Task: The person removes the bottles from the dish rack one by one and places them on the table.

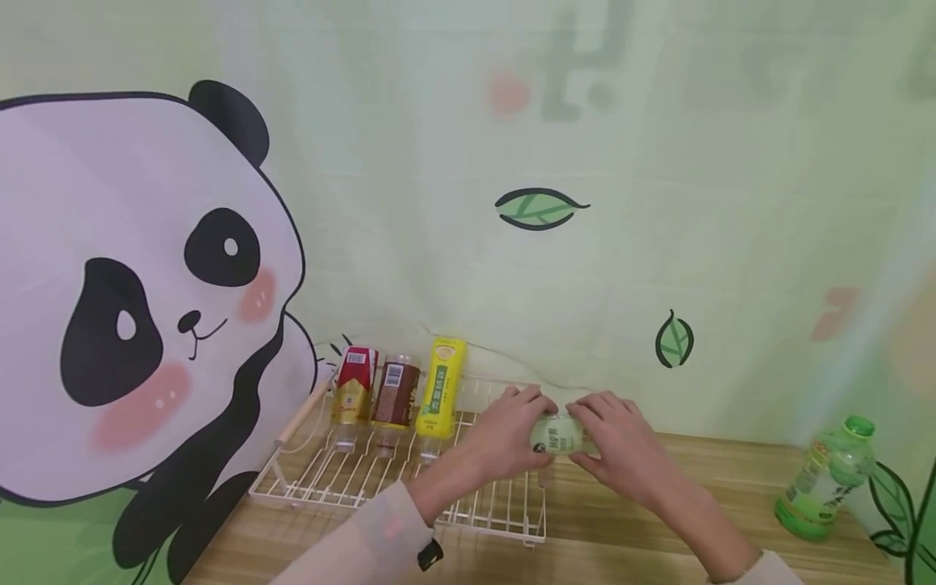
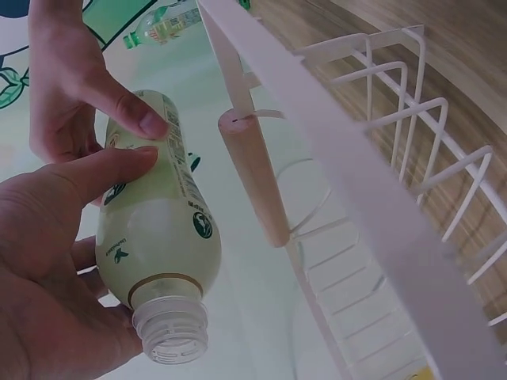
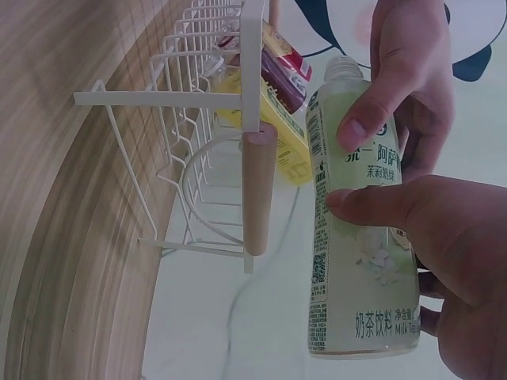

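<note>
Both hands grip one pale-green milk tea bottle [image 1: 557, 436], held sideways over the right end of a white wire rack [image 1: 537, 508]. My left hand [image 1: 504, 435] curls around its neck end, and my right hand [image 1: 620, 445] around its base end. In the left wrist view the bottle's clear threaded mouth [image 2: 170, 328] shows without a cap. Both thumbs press on the label, close together. Leaning neck-down in the rack are a red and gold bottle [image 1: 354, 386], a brown bottle [image 1: 396, 394] and a yellow bottle [image 1: 442, 390].
A green drink bottle [image 1: 825, 479] stands on the wooden table [image 1: 720, 496] at the right. Wooden handles, one at the left end [image 1: 303, 413], flank the rack. Behind it hangs a pale-green cloth [image 1: 409, 162] printed with a panda and leaves.
</note>
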A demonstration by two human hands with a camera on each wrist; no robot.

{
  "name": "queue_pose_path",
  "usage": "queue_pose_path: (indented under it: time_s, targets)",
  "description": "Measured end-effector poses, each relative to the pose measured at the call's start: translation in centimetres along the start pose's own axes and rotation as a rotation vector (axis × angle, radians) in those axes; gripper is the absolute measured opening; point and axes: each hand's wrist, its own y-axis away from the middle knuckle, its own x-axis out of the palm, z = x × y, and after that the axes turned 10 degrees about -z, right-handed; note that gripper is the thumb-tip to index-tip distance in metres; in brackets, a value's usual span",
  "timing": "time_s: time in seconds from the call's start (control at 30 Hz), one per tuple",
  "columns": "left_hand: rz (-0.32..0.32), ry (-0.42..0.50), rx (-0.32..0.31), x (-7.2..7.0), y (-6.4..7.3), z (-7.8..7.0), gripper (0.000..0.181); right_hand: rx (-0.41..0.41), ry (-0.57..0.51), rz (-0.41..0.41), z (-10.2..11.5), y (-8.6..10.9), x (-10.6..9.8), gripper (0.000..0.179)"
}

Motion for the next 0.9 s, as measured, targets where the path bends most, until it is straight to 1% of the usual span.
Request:
queue_pose_path:
  time_s: [0.17, 0.27, 0.4, 0.47, 0.53, 0.6, 0.7, 0.77, 0.83, 0.9]
  targets:
    - [-0.008, -0.019, 0.019, 0.0, 0.1, 0.1, 0.061, -0.008, 0.014, 0.016, 0.0, -0.2, -0.2, 0.064]
    - [0.002, -0.016, 0.02, -0.2, 0.1, 0.2, 0.062, -0.01, 0.013, 0.03, 0.0, -0.3, -0.4, 0.064]
    - [0.026, 0.02, 0.017, -0.5, 0.1, 0.3, 0.064, -0.012, 0.021, 0.041, -0.2, -0.5, -0.9, 0.064]
    - [0.019, 0.046, 0.012, -0.8, 0.0, 0.5, 0.067, -0.017, 0.028, 0.035, -0.4, -0.5, -1.0, 0.065]
    - [0.0, 0.088, -0.016, -1.3, 0.1, 0.9, 0.071, -0.018, 0.034, 0.03, -0.7, -0.4, -1.2, 0.065]
    - [-0.03, 0.135, -0.062, -1.9, 0.1, 1.4, 0.075, -0.005, 0.037, 0.027, -1.0, -0.3, -1.4, 0.065]
    - [-0.075, 0.225, -0.135, -2.9, 0.2, 2.7, 0.081, 0.034, 0.044, 0.028, -1.8, 0.1, -2.0, 0.067]
    - [-0.104, 0.273, -0.165, -3.6, 0.3, 3.7, 0.082, 0.062, 0.044, 0.028, -2.4, 0.5, -2.5, 0.068]
    - [-0.138, 0.302, -0.185, -4.2, 0.6, 4.6, 0.082, 0.085, 0.041, 0.02, -3.2, 0.9, -3.1, 0.069]
    - [-0.178, 0.306, -0.209, -4.5, 0.8, 5.5, 0.079, 0.106, 0.027, 0.007, -4.0, 1.4, -3.7, 0.07]
